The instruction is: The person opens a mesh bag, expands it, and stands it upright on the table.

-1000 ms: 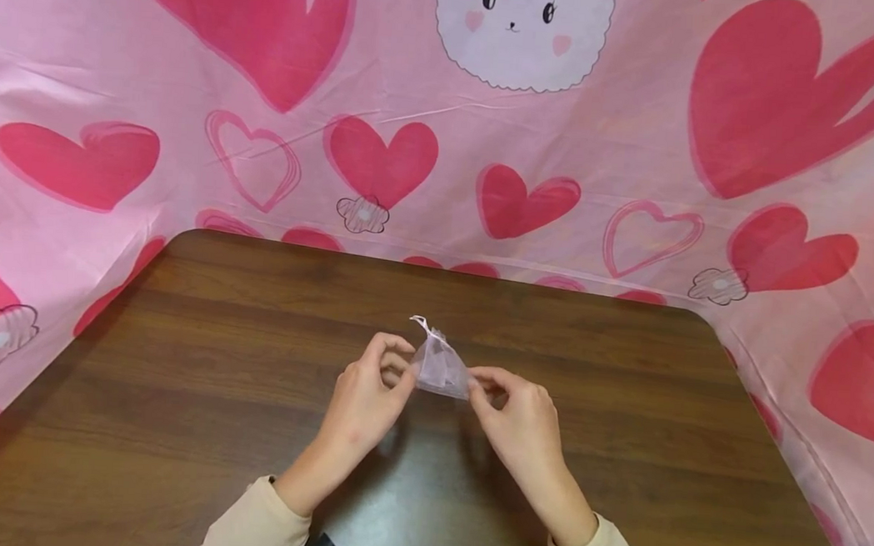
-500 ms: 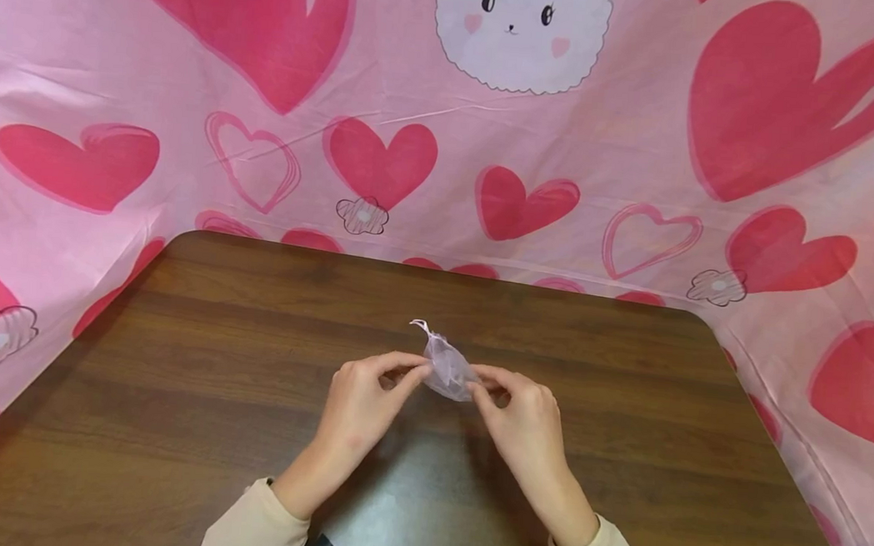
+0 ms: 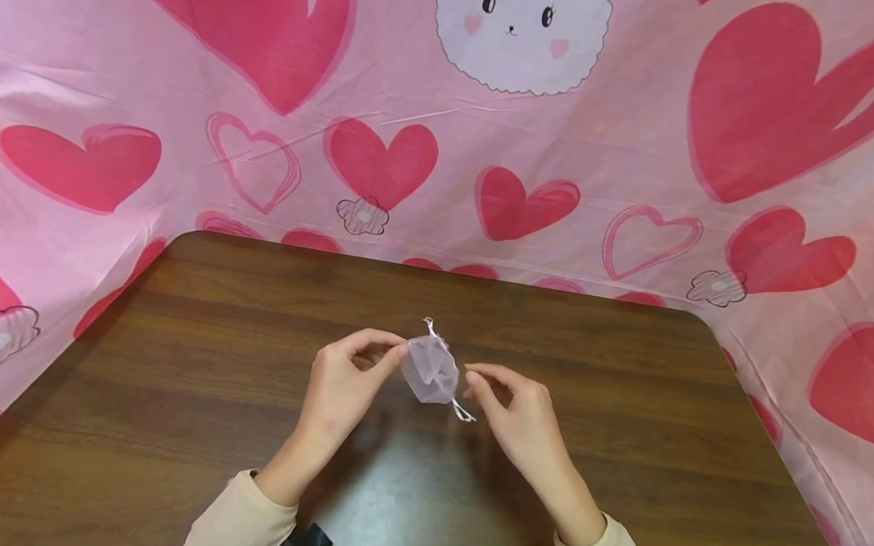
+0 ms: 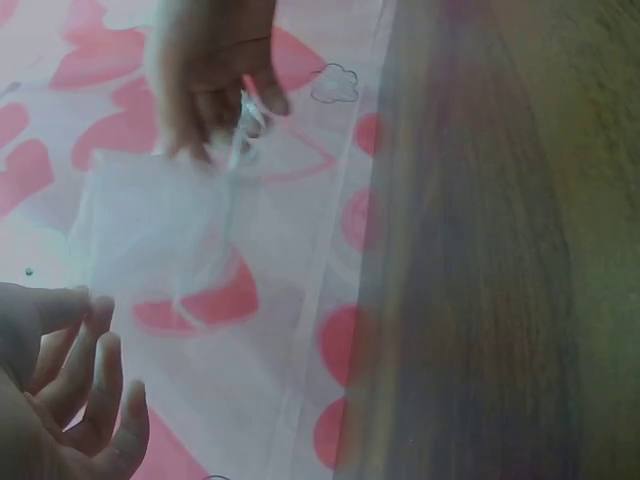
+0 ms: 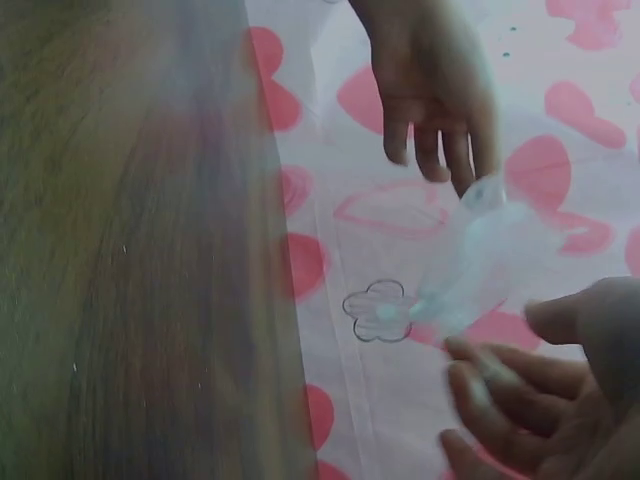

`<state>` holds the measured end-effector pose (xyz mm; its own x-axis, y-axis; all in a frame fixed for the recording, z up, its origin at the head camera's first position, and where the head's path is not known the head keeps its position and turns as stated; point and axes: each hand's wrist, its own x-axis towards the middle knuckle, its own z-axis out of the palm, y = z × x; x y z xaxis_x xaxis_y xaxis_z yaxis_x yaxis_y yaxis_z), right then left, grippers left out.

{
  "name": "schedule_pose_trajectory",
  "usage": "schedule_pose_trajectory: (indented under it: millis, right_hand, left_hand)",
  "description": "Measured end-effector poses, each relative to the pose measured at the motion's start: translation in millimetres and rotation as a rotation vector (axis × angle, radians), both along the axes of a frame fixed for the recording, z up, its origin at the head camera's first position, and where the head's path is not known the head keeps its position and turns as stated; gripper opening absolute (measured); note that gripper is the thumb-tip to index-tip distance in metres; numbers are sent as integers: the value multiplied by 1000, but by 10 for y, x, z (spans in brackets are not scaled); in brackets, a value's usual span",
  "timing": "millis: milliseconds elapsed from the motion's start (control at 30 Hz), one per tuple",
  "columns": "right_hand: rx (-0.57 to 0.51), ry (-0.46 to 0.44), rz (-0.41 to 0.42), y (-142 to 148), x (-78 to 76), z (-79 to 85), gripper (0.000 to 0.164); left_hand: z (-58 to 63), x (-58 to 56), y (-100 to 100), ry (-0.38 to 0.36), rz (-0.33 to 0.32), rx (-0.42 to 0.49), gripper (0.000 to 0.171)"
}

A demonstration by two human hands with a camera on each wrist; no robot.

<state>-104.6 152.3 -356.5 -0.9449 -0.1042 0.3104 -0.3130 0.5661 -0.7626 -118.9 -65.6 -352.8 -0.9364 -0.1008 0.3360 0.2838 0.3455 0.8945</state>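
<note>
A small sheer lilac drawstring pouch [image 3: 431, 373] hangs above the middle of the table. My left hand [image 3: 342, 384] pinches one corner of it between thumb and forefinger. White cord loops stick out at both sides of its gathered mouth, the lower cord loop [image 3: 463, 411] dangling toward my right hand [image 3: 522, 416]. That hand is just right of the pouch, fingers loosely bent, with a narrow gap to the fabric. In the right wrist view its thumb stands apart from the fingers, below the see-through pouch [image 5: 490, 260]. The left wrist view has the pouch [image 4: 150, 220] spread out and blurred.
A dark brown wooden table [image 3: 197, 392] lies beneath both hands. Around its far and side edges hangs a pink cloth [image 3: 611, 133] printed with hearts, flowers and a fluffy white face. Black straps [image 3: 303, 545] show near the cream sleeves.
My left hand has drawn the pouch to the left, and it has turned so the mouth faces right. My right fingers have let go of its edge. The second cord loop now shows.
</note>
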Motion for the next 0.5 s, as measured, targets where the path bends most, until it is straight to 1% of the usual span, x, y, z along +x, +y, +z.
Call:
schedule_pose_trajectory:
  millis: [100,200,300,400,500]
  right_hand:
    - [21,-80,12,23,-33,-20,19]
    - [-16,-178,41,38,-70,-44,22]
    - [-106,-277,79,49,-101,-62,26]
    - [-233,-365,111,61,-118,-70,29]
    - [-361,-422,123,65,-126,-65,32]
  left_hand:
    - [25,-8,-6,-14,-20,36,6]
    - [35,-9,-2,-29,-30,63,7]
    - [32,-5,4,-47,-35,96,7]
    - [25,-2,8,-56,-44,124,7]
    - [15,-4,3,-55,-57,134,8]
